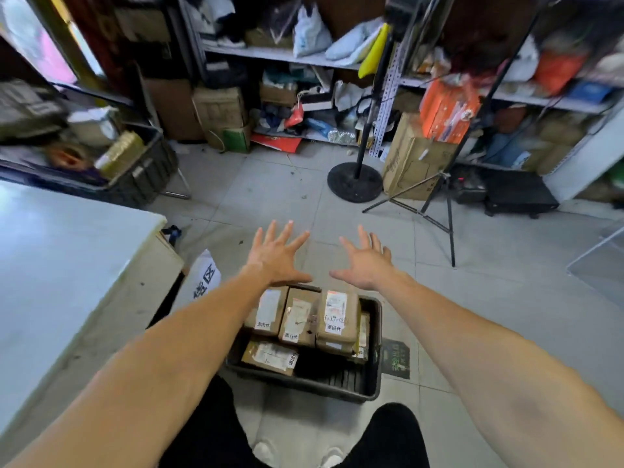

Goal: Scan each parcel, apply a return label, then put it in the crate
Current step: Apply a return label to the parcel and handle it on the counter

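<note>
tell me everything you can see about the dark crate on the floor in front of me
The crate is a dark, rectangular, plastic-looking bin, open-topped, sitting flat on the tiled floor between the person's outstretched forearms. It holds several brown cardboard parcels with white labels: three side by side at its far end, another lower at the near left. Its near right part shows bare bottom. Neither hand touches it.

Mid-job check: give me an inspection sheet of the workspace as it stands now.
Surface: white table at left, bare where visible; grey tiled floor.
Job's things: dark crate on the floor, holding several labelled brown parcels; near-right corner unfilled.
Clutter: second crate of goods beyond the table; cardboard box by the shelves.
Grippers: left hand and right hand spread open above the crate, no grip on anything.
Cables: nothing seen.
Surroundings: packed shelves, tripod, round-based stand.
</note>
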Available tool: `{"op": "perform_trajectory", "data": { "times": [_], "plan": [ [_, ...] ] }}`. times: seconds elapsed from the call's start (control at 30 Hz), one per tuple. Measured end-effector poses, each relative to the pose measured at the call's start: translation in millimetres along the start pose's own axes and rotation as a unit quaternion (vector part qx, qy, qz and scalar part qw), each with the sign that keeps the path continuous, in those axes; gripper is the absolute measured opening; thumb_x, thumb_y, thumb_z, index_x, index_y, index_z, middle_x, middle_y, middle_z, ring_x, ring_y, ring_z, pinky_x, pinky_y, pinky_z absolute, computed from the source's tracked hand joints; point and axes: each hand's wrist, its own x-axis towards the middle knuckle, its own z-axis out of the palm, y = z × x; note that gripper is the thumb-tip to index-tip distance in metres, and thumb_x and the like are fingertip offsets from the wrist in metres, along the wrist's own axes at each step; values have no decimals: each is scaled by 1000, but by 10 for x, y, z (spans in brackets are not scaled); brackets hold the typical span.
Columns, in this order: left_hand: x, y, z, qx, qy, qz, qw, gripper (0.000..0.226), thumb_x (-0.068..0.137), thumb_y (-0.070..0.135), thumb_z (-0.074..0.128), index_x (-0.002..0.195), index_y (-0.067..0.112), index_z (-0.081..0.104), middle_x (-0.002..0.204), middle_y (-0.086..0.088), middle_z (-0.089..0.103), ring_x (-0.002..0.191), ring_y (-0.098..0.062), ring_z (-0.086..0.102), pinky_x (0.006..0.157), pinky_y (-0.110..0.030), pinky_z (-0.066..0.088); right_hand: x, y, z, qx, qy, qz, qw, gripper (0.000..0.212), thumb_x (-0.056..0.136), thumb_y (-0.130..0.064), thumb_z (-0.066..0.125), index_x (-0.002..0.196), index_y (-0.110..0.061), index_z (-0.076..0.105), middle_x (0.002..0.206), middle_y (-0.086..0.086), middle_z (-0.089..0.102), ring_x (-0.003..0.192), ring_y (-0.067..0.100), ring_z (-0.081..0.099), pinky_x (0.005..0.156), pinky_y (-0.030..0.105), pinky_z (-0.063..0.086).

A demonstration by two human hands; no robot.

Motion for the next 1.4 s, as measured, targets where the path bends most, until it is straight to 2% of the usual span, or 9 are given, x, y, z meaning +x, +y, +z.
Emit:
{"op": "perform_trajectory", "data": {
  "times": [0.23, 0.47, 0.6, 0.77, 0.87, 1.03, 1.17, 1.3, 1.4],
  "plan": [
    [-1268, -663, -2025, -11, 39, -121, 992, 103, 78, 81, 52, 157, 44, -3, 168, -5, -6, 151, -44, 7, 122, -58, 4, -924, -1081, -2159, -92, 62, -137, 984, 87, 90, -66, 53, 159, -33, 12, 166, 6, -13, 152, 37, -4, 119, 57, 14],
    [-2815, -1234, -2506, -67, 79, -308, 946, 101, 80, 81, 51, 158, 43, 0, 169, -6, 1, 153, -38, 6, 120, -62, 3, -1661, -2489, -2527, -147, 80, -322, 932, 84, 91, -66, 52, 158, -35, 12, 167, 4, -6, 152, 35, 0, 119, 56, 17],
    [-3990, -1487, -2257, -80, 88, -416, 901, 97, 83, 78, 51, 159, 41, 3, 168, -8, 4, 154, -34, 4, 121, -61, 2, -2304, -3366, -2172, -178, 48, -426, 886, 85, 91, -66, 52, 158, -33, 10, 167, 6, -4, 151, 38, 3, 117, 57, 21],
    [-5515, -1582, -1802, -123, 114, -545, 821, 93, 86, 72, 54, 159, 39, 5, 168, -11, 7, 154, -31, 7, 123, -55, 5, -3409, -4465, -1434, -174, 38, -530, 829, 86, 92, -60, 55, 159, -30, 10, 166, 8, 4, 149, 37, 11, 116, 53, 24],
    [-6537, -1484, -1492, -140, 125, -616, 765, 92, 86, 70, 56, 158, 38, 8, 166, -12, 12, 153, -31, 11, 123, -53, 9, -4298, -5094, -951, -172, 29, -608, 774, 84, 92, -52, 60, 158, -26, 15, 163, 11, 16, 146, 37, 21, 112, 51, 31],
    [-8510, -991, -990, -140, 88, -734, 659, 92, 86, 72, 52, 159, 37, 7, 166, -12, 13, 152, -32, 13, 121, -53, 12, -5913, -5810, -60, -175, -15, -715, 677, 78, 89, -45, 62, 153, -23, 23, 155, 12, 29, 138, 37, 30, 104, 49, 38],
    [-9928, -397, -662, -146, 73, -814, 558, 93, 86, 71, 54, 159, 38, 6, 167, -13, 10, 153, -31, 11, 121, -52, 11, -7092, -6144, 617, -164, -41, -777, 606, 79, 91, -42, 62, 155, -25, 20, 160, 12, 23, 142, 37, 26, 108, 52, 34],
    [-10945, 171, -370, -146, 54, -865, 478, 95, 81, 72, 58, 158, 38, 13, 164, -16, 18, 151, -33, 15, 122, -55, 14, -7981, -6380, 1175, -150, -91, -809, 561, 77, 91, -37, 62, 155, -23, 22, 161, 12, 22, 144, 36, 23, 111, 52, 34],
    [-11509, 397, -153, -165, 49, -886, 431, 97, 81, 71, 59, 158, 37, 12, 165, -15, 14, 152, -31, 11, 122, -52, 10, -8432, -6607, 1505, -156, -106, -823, 537, 78, 91, -37, 62, 156, -22, 21, 160, 12, 24, 144, 37, 25, 112, 52, 34]
  ]
}}
